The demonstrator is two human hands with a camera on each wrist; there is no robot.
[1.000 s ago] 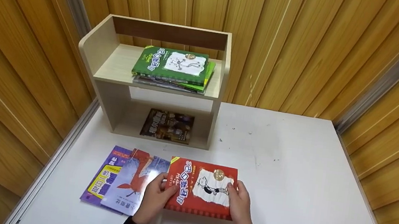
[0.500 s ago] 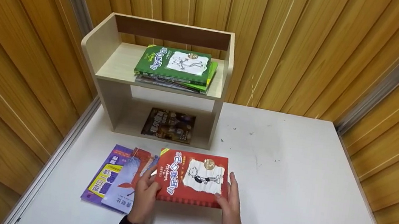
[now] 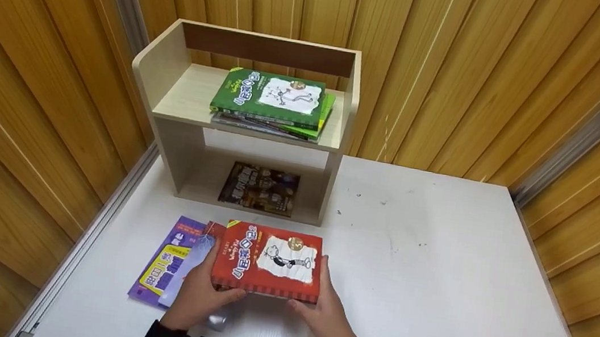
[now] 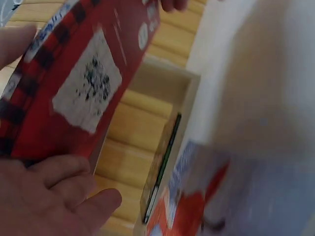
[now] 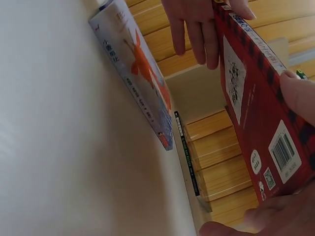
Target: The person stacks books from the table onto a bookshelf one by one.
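A red Wimpy Kid book point(image 3: 231, 283) is held level between both hands, cover up, in the head view. My left hand point(image 3: 198, 299) holds its left end, thumb by the spine. My right hand point(image 3: 327, 316) grips the right end, thumb also by the spine. From below, the right wrist view shows the back cover point(image 5: 256, 118) with its barcode, apart from the table. Beneath and left of my left hand lies a pale blue fox book point(image 5: 128, 59), overlapping a purple book point(image 3: 141, 288); the hand and red book hide much of the fox cover in the head view.
A two-tier wooden bookshelf point(image 3: 146, 69) stands at the back left of the white table point(image 3: 433, 299). On its upper board lies a stack topped by a green book point(image 3: 234, 100). One dark book point(image 3: 260, 189) lies flat on the lower level. Wood-panelled walls surround the table.
Both hands have carried the red book leftward and slightly away, over the fox book. My right thumb has shifted from the cover to the spine edge. The view has turned slightly.
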